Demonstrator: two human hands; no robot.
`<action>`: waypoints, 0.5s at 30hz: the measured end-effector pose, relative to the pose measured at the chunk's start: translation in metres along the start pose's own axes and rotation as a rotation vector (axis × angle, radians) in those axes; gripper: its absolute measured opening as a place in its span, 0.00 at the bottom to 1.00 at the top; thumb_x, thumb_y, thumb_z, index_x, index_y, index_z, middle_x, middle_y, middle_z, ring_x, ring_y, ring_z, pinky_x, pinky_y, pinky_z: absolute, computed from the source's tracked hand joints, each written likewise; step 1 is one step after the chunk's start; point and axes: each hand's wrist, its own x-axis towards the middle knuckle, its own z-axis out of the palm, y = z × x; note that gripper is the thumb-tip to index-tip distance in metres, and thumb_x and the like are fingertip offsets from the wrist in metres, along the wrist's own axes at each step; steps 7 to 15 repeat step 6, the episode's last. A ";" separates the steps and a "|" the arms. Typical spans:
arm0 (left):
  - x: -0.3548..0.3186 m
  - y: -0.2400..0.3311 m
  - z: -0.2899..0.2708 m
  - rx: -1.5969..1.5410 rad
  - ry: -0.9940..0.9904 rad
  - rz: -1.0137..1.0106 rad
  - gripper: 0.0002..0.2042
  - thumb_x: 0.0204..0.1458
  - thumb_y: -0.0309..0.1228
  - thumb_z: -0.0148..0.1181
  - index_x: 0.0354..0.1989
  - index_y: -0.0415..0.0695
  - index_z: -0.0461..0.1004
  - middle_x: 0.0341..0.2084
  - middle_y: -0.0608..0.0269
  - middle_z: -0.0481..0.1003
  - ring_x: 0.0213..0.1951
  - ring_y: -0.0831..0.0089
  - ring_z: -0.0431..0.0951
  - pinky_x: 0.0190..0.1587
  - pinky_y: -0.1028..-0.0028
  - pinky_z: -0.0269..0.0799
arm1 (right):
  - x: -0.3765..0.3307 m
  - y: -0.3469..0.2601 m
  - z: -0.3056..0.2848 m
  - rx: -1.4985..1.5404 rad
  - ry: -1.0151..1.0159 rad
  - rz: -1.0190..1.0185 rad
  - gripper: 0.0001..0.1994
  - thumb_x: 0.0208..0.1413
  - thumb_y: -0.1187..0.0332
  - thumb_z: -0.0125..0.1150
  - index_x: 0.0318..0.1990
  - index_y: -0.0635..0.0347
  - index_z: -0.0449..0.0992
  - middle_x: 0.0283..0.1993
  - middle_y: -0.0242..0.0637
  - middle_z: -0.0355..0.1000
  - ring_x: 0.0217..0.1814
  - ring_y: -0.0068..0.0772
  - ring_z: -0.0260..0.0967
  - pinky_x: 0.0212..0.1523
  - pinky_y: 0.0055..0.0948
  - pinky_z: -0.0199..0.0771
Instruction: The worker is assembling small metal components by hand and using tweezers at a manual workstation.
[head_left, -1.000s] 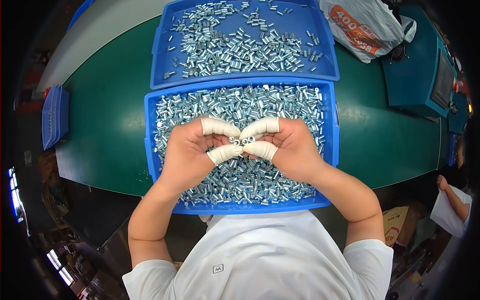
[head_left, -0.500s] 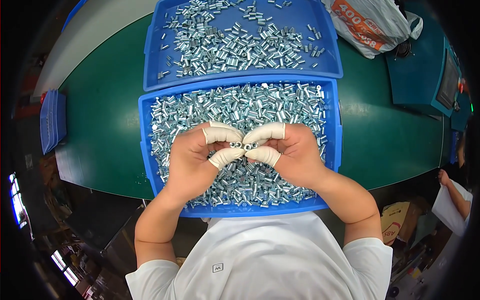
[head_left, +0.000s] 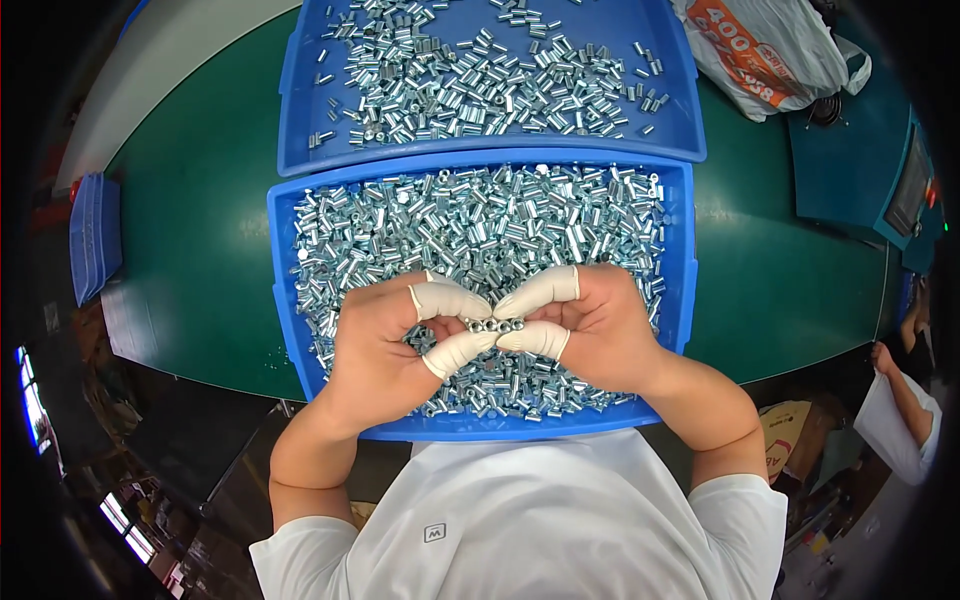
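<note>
Finger and thumb of my left hand, both in white finger cots, pinch together over the near tray. My right hand mirrors it, also in white cots, and the fingertips of the two hands meet. Between them sits a short row of small silvery metal sleeves, their round open ends toward me; each hand grips part of the row. Beneath lies the near blue tray, filled with loose sleeves of the same kind.
A second blue tray adjoins the near one on the far side, with fewer sleeves. Both rest on a green table. To the right are a plastic bag and a teal machine. Blue bins stand left. Another person's arm shows far right.
Both hands have come slightly lower, toward my body, still pinching the sleeves. The sleeves now line up in a straighter, closer row. The view has shifted a little.
</note>
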 end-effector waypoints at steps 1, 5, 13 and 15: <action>0.000 0.000 0.000 -0.022 -0.006 -0.020 0.10 0.51 0.20 0.77 0.41 0.38 0.84 0.33 0.58 0.84 0.32 0.76 0.82 0.35 0.77 0.77 | 0.000 0.001 0.000 0.007 -0.005 0.003 0.09 0.62 0.81 0.69 0.50 0.69 0.83 0.45 0.39 0.84 0.49 0.26 0.83 0.50 0.26 0.84; 0.000 -0.002 -0.002 -0.100 -0.025 -0.061 0.10 0.52 0.23 0.77 0.41 0.42 0.85 0.31 0.60 0.84 0.31 0.76 0.83 0.34 0.77 0.78 | 0.000 0.001 -0.003 -0.033 -0.059 -0.010 0.10 0.62 0.82 0.69 0.50 0.69 0.83 0.47 0.42 0.84 0.51 0.28 0.83 0.53 0.26 0.84; 0.001 -0.003 -0.002 -0.110 -0.027 -0.054 0.09 0.53 0.24 0.77 0.42 0.44 0.86 0.30 0.62 0.85 0.29 0.76 0.84 0.33 0.78 0.78 | 0.000 0.001 -0.004 -0.042 -0.055 0.008 0.10 0.62 0.82 0.69 0.50 0.69 0.83 0.47 0.42 0.84 0.51 0.28 0.83 0.53 0.26 0.84; 0.001 -0.003 -0.002 -0.110 -0.027 -0.054 0.09 0.53 0.24 0.77 0.42 0.44 0.86 0.30 0.62 0.85 0.29 0.76 0.84 0.33 0.78 0.78 | 0.000 0.001 -0.004 -0.042 -0.055 0.008 0.10 0.62 0.82 0.69 0.50 0.69 0.83 0.47 0.42 0.84 0.51 0.28 0.83 0.53 0.26 0.84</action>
